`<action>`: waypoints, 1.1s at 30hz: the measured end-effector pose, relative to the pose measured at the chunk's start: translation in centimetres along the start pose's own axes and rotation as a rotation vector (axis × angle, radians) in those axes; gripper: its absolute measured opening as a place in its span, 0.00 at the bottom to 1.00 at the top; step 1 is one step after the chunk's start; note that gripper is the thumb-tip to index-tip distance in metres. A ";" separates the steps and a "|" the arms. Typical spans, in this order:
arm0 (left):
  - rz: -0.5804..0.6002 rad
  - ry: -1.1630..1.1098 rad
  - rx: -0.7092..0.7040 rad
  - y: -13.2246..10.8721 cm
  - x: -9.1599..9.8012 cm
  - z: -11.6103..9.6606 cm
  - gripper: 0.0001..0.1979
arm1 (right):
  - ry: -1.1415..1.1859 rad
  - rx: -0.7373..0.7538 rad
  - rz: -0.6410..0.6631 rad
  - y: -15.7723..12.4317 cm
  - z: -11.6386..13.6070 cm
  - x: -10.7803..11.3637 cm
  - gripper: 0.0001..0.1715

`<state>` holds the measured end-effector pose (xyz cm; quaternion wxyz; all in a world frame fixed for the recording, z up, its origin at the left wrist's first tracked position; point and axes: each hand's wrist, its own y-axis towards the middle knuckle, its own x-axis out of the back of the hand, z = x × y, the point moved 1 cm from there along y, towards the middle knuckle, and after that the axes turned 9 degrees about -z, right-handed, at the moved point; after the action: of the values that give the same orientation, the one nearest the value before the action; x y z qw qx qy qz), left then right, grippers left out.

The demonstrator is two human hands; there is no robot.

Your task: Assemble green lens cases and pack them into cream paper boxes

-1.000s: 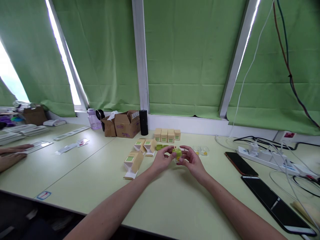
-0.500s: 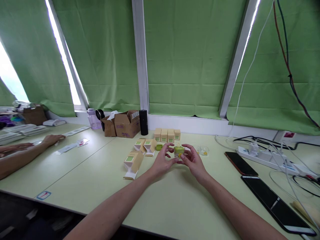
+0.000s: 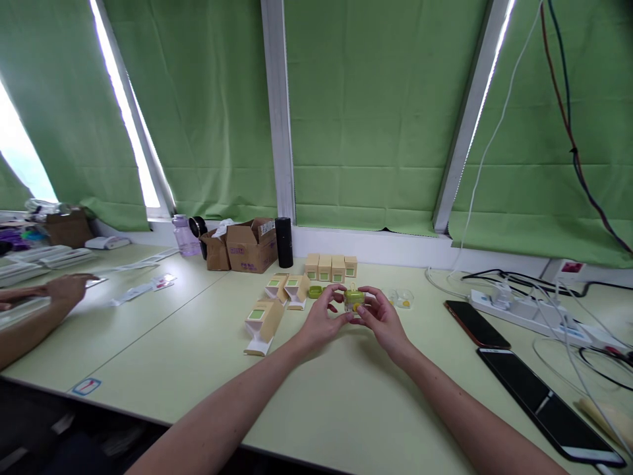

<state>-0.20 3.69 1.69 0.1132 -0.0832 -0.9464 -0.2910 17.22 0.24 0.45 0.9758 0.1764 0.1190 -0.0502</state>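
Observation:
Between my two hands is a small clear container with a green lid (image 3: 354, 299), a little loop on top and something yellow inside. My left hand (image 3: 324, 315) grips its left side with thumb and fingers. On the other side my right hand (image 3: 382, 316) holds it the same way. Just behind my left hand lies a green lid-like piece (image 3: 315, 291). Two round clear pieces (image 3: 404, 299) with yellow spots rest to the right of my right hand. Left of my hands lie several cream cartons with open flaps, the nearest carton (image 3: 266, 323) among them.
Several closed cream boxes (image 3: 325, 267) stand in a row behind. Further left are a black bottle (image 3: 283, 242) and a cardboard box (image 3: 251, 247). Two phones, one a black phone (image 3: 476, 324), and a power strip (image 3: 524, 315) with cables lie right. A co-worker's hand (image 3: 69, 288) is far left.
My hands and the container look the same as before. At the far left the co-worker's hand has drawn back to the left, moving a flat strip.

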 end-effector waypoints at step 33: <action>-0.090 0.027 -0.092 -0.1 -0.1 -0.4 0.25 | 0.350 -0.176 -0.009 0.4 -0.6 0.4 0.25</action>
<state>-0.03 3.40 1.90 0.1087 -0.0418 -0.9332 -0.3401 17.50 0.76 -0.04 0.9516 0.0960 0.2916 -0.0128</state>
